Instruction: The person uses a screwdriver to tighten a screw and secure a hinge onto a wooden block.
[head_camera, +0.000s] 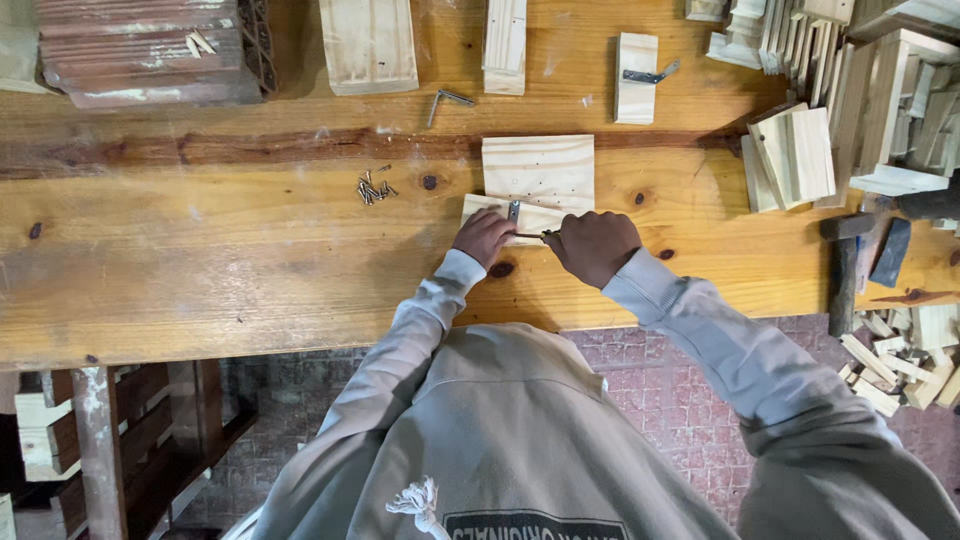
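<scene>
Count, my bench: two hands (483, 237) (594, 246) at centre; one screw pile (374, 187) upper-middle left; two loose brackets (447, 100) (648, 75) along top; one hammer (844, 270) at right; offcut stack (860, 90) upper right, uncountable.

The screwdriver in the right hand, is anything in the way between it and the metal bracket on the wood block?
Nothing visible does. The right hand holds the screwdriver with its tip toward the metal bracket on the wood block. The left hand rests beside it on the block's left.

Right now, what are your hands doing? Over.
Left hand steadies small wood piece. Right hand grips thin tool at metal bracket. Loose screws lie apart.
</scene>
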